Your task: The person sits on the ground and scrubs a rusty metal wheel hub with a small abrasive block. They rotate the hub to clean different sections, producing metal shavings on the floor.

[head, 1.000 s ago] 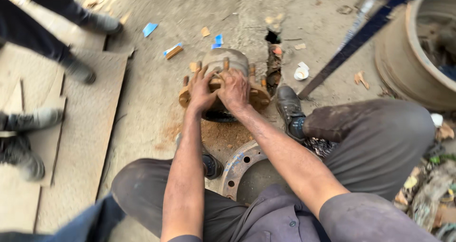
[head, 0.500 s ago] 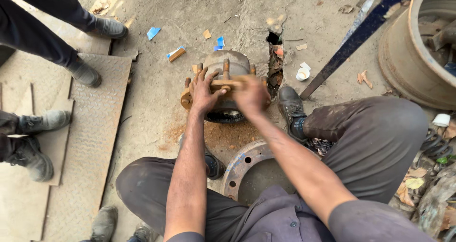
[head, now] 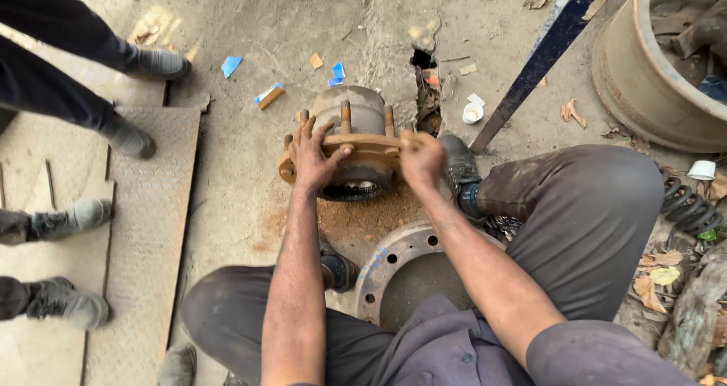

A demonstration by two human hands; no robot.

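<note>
A rusty orange wheel hub with upright studs lies on the dirt floor in front of me. My left hand is spread flat over the hub's left flange, fingers between the studs. My right hand is closed around the flange's right edge, by a stud. Rust-coloured dust lies on the ground just below the hub. My arms reach out over my bent knees.
A rusty disc with bolt holes lies between my legs. A large steel rim stands at top right beside a dark blue bar. Other people's boots stand on checker plates at left. A coil spring lies at right.
My right hand has slid from the middle of the hub's top to its right edge. My left hand has stayed on the left flange. The hub has turned slightly.
</note>
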